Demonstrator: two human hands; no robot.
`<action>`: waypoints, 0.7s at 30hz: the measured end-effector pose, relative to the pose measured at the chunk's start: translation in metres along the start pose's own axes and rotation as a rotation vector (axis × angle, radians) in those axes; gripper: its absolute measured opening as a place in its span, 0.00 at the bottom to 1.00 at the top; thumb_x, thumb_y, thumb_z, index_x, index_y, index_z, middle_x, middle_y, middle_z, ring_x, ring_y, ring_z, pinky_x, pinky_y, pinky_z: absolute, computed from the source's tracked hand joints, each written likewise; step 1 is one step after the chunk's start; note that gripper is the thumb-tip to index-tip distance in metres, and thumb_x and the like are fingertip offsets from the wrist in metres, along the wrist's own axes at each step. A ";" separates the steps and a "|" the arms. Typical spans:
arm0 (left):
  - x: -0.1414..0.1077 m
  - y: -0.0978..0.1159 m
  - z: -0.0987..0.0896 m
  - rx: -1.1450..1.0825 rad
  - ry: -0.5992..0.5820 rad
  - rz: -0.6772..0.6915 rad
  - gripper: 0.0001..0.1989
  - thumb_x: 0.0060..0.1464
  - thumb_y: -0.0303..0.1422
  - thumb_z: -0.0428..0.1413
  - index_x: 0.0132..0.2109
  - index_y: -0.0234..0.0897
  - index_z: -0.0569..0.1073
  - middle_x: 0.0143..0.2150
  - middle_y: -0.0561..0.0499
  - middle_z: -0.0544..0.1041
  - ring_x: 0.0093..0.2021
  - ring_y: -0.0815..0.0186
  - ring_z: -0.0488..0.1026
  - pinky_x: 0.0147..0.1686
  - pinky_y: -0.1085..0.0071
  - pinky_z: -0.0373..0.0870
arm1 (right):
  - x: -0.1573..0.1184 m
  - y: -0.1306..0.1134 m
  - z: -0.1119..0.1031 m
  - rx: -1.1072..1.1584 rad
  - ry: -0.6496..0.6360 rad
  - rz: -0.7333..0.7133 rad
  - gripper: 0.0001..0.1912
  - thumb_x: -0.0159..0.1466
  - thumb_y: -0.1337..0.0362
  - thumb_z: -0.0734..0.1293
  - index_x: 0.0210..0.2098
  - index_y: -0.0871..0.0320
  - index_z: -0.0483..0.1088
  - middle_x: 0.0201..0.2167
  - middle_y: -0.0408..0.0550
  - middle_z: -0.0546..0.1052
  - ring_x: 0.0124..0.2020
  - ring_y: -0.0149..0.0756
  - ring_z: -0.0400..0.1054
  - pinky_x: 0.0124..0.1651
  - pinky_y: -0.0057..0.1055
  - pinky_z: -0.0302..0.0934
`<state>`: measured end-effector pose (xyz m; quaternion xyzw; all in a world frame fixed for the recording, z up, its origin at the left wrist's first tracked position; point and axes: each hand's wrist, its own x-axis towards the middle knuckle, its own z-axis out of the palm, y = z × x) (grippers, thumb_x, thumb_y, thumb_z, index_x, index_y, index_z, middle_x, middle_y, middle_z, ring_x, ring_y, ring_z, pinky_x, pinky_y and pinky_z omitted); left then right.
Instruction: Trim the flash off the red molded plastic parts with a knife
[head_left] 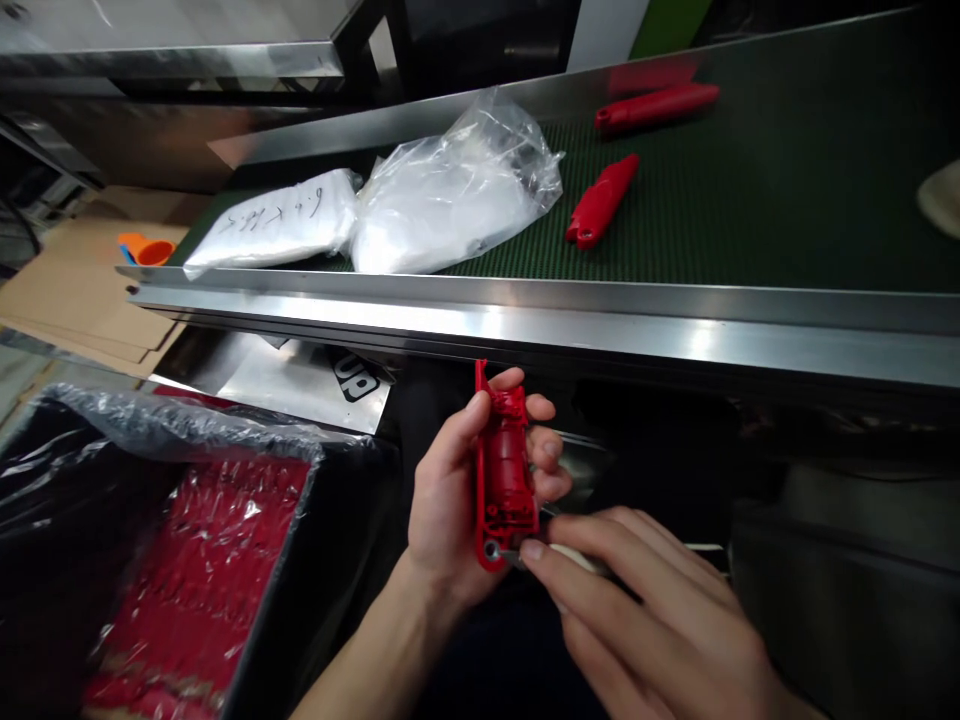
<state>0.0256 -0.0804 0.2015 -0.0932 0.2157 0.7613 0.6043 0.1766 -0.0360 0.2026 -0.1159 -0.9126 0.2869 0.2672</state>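
My left hand [450,490] is wrapped around a red plastic housing [506,460], its hollow inside turned up toward me and its long side roughly upright in view. At the lower end of the housing a round hole shows. My right hand [645,600] pinches a small tool with a pale handle [577,558]; its thin metal tip [513,556] is at that lower end, by the hole. Most of the tool is hidden behind my fingers, so its exact kind does not show.
Ahead runs a green conveyor belt [750,220] with a metal rail [600,318]. On it lie two red parts [604,200] [656,107], a clear plastic bag [457,200] and a marked white packet [277,220]. A lined bin [319,455] of red parts stands lower left, near cardboard [67,285].
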 end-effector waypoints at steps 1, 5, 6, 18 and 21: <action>0.000 0.002 -0.001 -0.011 0.012 0.001 0.13 0.66 0.34 0.45 0.50 0.32 0.69 0.39 0.45 0.72 0.29 0.68 0.69 0.25 0.76 0.69 | 0.002 -0.001 0.001 -0.011 0.001 -0.005 0.17 0.61 0.79 0.62 0.46 0.64 0.75 0.37 0.54 0.76 0.36 0.39 0.71 0.35 0.36 0.69; -0.002 0.012 -0.002 -0.045 0.114 0.002 0.13 0.65 0.33 0.47 0.51 0.31 0.71 0.39 0.44 0.73 0.29 0.67 0.70 0.24 0.76 0.69 | 0.014 0.006 -0.005 -0.049 0.002 -0.066 0.17 0.61 0.80 0.63 0.46 0.60 0.74 0.39 0.50 0.78 0.35 0.34 0.71 0.36 0.31 0.69; -0.002 0.015 -0.003 -0.038 0.137 0.013 0.13 0.65 0.32 0.48 0.51 0.31 0.72 0.39 0.44 0.73 0.29 0.67 0.70 0.24 0.75 0.69 | 0.019 0.012 -0.010 -0.084 0.018 -0.090 0.17 0.61 0.80 0.63 0.47 0.60 0.73 0.40 0.50 0.78 0.37 0.35 0.71 0.37 0.31 0.69; -0.012 0.019 -0.028 0.100 0.170 0.016 0.12 0.64 0.34 0.51 0.49 0.35 0.76 0.37 0.46 0.75 0.26 0.68 0.69 0.20 0.75 0.65 | 0.067 0.123 -0.030 -0.684 0.049 -0.291 0.19 0.64 0.76 0.62 0.54 0.63 0.70 0.50 0.56 0.76 0.49 0.47 0.69 0.48 0.48 0.66; -0.010 0.012 -0.042 0.117 0.123 -0.031 0.12 0.61 0.37 0.56 0.49 0.38 0.76 0.37 0.47 0.76 0.26 0.67 0.70 0.20 0.74 0.64 | 0.060 0.130 -0.024 -0.752 0.100 -0.317 0.22 0.63 0.74 0.64 0.57 0.64 0.68 0.49 0.57 0.76 0.49 0.50 0.67 0.52 0.53 0.63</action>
